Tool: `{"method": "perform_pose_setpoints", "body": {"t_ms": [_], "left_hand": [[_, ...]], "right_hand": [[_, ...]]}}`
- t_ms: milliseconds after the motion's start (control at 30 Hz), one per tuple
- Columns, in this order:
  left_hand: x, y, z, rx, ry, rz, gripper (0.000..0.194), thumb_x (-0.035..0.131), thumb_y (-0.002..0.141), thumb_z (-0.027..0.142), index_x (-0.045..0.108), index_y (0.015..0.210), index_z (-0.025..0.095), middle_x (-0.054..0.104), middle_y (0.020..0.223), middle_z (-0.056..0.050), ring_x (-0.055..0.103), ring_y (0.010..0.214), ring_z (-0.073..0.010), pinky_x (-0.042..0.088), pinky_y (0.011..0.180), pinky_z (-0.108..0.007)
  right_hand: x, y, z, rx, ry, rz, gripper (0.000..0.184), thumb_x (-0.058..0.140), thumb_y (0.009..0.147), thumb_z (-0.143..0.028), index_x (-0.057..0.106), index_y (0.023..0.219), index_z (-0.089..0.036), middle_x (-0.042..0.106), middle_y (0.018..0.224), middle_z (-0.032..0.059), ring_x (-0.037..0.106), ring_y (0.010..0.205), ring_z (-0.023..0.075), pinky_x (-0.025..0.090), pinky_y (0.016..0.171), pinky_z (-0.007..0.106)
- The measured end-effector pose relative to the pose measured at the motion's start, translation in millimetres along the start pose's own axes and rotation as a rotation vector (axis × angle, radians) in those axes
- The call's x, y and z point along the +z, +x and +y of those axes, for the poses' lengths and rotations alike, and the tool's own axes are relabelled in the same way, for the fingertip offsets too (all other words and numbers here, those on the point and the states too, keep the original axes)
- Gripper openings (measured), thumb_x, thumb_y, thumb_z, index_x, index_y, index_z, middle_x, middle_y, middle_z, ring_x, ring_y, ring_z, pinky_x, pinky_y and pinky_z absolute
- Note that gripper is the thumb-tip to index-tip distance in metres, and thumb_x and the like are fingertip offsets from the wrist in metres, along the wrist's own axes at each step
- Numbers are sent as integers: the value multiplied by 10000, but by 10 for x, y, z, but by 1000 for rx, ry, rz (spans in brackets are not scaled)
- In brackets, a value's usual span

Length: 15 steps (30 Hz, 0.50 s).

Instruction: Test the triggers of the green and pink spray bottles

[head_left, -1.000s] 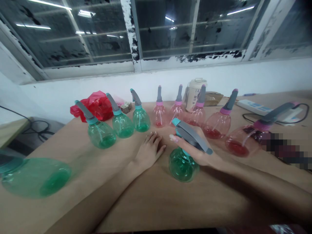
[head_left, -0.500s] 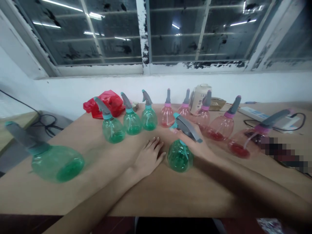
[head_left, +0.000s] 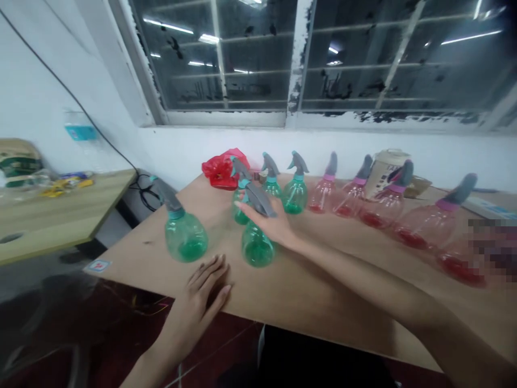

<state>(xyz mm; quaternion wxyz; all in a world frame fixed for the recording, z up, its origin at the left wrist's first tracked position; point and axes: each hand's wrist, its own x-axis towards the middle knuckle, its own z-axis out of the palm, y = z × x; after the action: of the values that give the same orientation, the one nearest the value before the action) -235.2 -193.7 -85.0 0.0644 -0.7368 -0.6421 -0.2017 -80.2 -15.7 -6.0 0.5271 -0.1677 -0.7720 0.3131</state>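
My right hand is wrapped round the neck of a green spray bottle with a grey and teal trigger head. Its fingers are partly hidden behind that head. Flat near the table's front edge lies my left hand, fingers stretched out and holding nothing. Just beyond those fingers stands another green spray bottle. Behind the held one, several green spray bottles form a row, one partly covered by it. Pink spray bottles with red liquid continue the row to the right.
A red plastic bag and a beige container stand along the wall. The wooden table ends at the front left, with a sticker at its corner. A second table is at far left. A power strip lies at right.
My view has turned left, so the scene sits further right. The held green spray bottle has moved left, in front of the green row. My left hand has moved left, nearer the front edge.
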Motion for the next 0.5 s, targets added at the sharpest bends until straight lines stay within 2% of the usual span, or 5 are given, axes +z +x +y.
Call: {"method": "perform_pose_setpoints", "body": {"t_ms": [167,300,500], "left_hand": [[25,-138,89,-21,-1,50,409,420,939,374,467,1317,228,466,1417,-66,406,1327,-242,378,1080,-502],[67,-125,159,-44,-4,98,378,417,940,348,501,1284,217,500,1387,-81,421,1315,-250,393,1059,-515],[129,-134,206,-67,19,150,358,425,932,317,521,1261,212,514,1375,-74,453,1286,-255,430,1017,-503]], "right_hand": [[473,207,39,24,-46,53,262,555,825,-478,595,812,-219,587,649,-19,547,601,139,458,636,281],[695,325,98,-4,-67,80,276,522,843,-475,543,739,-220,576,636,-20,547,592,142,458,637,285],[899,482,203,-22,-69,97,235,506,862,-429,542,761,-220,603,701,11,563,657,159,474,696,314]]}}
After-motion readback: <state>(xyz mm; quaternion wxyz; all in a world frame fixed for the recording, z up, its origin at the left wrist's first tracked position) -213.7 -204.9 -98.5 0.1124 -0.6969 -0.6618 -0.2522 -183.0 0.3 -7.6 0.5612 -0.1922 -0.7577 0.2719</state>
